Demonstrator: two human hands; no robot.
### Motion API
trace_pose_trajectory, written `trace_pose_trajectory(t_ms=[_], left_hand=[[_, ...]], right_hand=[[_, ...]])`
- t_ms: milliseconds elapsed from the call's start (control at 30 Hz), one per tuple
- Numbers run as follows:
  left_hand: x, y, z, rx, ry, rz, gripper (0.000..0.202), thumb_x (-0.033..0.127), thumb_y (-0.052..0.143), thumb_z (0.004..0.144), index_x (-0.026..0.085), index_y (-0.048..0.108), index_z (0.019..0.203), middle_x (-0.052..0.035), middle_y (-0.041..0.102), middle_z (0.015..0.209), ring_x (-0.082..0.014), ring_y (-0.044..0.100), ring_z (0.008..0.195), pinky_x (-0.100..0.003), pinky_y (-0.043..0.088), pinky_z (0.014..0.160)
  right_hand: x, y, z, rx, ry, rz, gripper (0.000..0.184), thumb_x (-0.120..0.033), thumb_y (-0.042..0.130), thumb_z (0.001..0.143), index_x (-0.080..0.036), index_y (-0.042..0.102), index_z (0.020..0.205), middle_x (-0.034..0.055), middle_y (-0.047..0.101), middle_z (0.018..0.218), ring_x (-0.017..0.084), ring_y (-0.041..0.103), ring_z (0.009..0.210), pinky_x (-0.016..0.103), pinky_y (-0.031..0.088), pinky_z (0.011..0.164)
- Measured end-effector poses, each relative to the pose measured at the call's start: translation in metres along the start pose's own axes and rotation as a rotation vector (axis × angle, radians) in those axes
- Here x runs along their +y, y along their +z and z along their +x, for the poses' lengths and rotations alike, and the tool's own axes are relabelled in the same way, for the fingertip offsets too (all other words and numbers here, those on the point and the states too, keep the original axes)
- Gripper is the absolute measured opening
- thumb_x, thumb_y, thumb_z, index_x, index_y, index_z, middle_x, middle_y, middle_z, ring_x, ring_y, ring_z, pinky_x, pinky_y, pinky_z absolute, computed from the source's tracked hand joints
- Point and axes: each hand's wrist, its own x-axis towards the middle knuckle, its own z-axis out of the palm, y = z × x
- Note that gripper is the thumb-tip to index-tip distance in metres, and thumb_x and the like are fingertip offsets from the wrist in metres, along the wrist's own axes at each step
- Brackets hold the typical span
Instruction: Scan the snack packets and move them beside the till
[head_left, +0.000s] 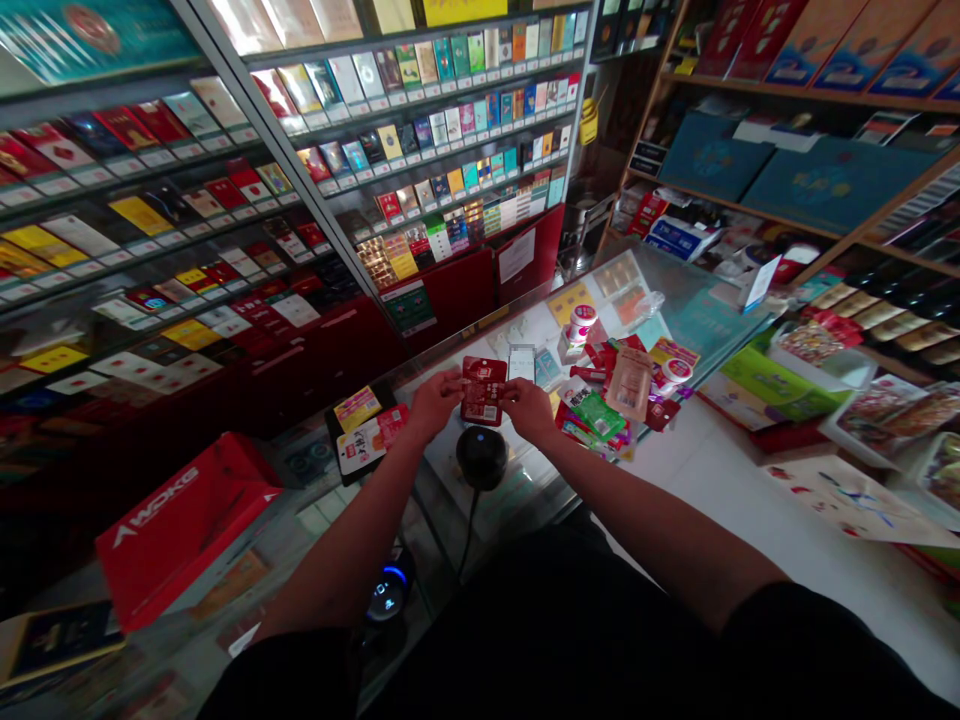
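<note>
Both of my hands hold a small red snack packet (484, 390) above the glass counter (697, 310). My left hand (433, 402) grips its left edge and my right hand (527, 406) grips its right edge, fingers closed on it. The packet's back faces me, with white print and a barcode. Directly below the packet sits a round black scanner (481, 456) with a cable running toward me. A phone (521, 362) lies just beyond the packet.
A pile of snack packets (619, 395) and small jars (581, 322) lies right of my hands. Cards (367, 430) lie to the left, with a red box (180, 525) nearer me. Cigarette shelves (420, 140) fill the wall behind the counter. Goods crowd the right-hand shelves (825, 190).
</note>
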Motion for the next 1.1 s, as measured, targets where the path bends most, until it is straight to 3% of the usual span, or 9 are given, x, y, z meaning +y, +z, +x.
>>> trace_pose_trajectory(t_ms=[167,333,733,900,1100], left_hand=[[-0.007,0.003,-0.001,0.019,-0.023,-0.057,0.038,0.017,0.078,0.070,0.016,0.070,0.108,-0.0086,0.078,0.096,-0.0221,0.072,0.088,-0.036,0.054,0.086],[-0.001,0.002,-0.001,0.025,-0.047,-0.064,0.039,0.019,0.079,0.070,0.017,0.070,0.107,-0.0070,0.078,0.094,-0.0221,0.072,0.088,-0.038,0.054,0.090],[0.017,-0.001,-0.022,0.064,-0.069,-0.155,0.025,0.031,0.086,0.065,0.017,0.074,0.082,-0.0036,0.073,0.078,-0.0173,0.064,0.072,-0.029,0.047,0.072],[0.016,-0.001,-0.036,0.245,-0.136,-0.227,0.022,0.027,0.084,0.065,0.016,0.072,0.080,-0.0032,0.073,0.078,-0.0147,0.060,0.068,-0.026,0.043,0.065],[-0.007,-0.001,-0.049,0.586,-0.340,-0.484,0.026,0.021,0.082,0.063,0.016,0.068,0.084,0.0005,0.069,0.074,-0.0109,0.059,0.062,-0.022,0.036,0.057]], right_hand=[[0.005,0.001,0.000,0.000,-0.012,-0.079,0.020,-0.011,0.068,0.077,-0.023,0.074,0.092,0.0003,0.077,0.087,0.020,0.070,0.085,0.030,0.050,0.080],[0.001,0.002,0.001,-0.019,0.017,0.015,0.021,-0.012,0.071,0.078,-0.022,0.073,0.095,-0.0019,0.078,0.086,0.017,0.072,0.083,0.029,0.051,0.080],[-0.017,-0.002,0.005,0.014,-0.011,0.112,0.019,-0.017,0.070,0.078,-0.023,0.073,0.096,-0.0010,0.079,0.085,0.018,0.074,0.083,0.030,0.054,0.080],[-0.019,0.003,0.009,0.010,-0.040,0.156,0.018,-0.022,0.069,0.080,-0.022,0.072,0.098,0.0018,0.080,0.092,0.019,0.075,0.085,0.032,0.056,0.084],[-0.017,0.004,0.012,0.014,-0.080,0.141,0.016,-0.029,0.070,0.083,-0.021,0.073,0.097,0.0049,0.079,0.093,0.021,0.074,0.087,0.035,0.056,0.085]])
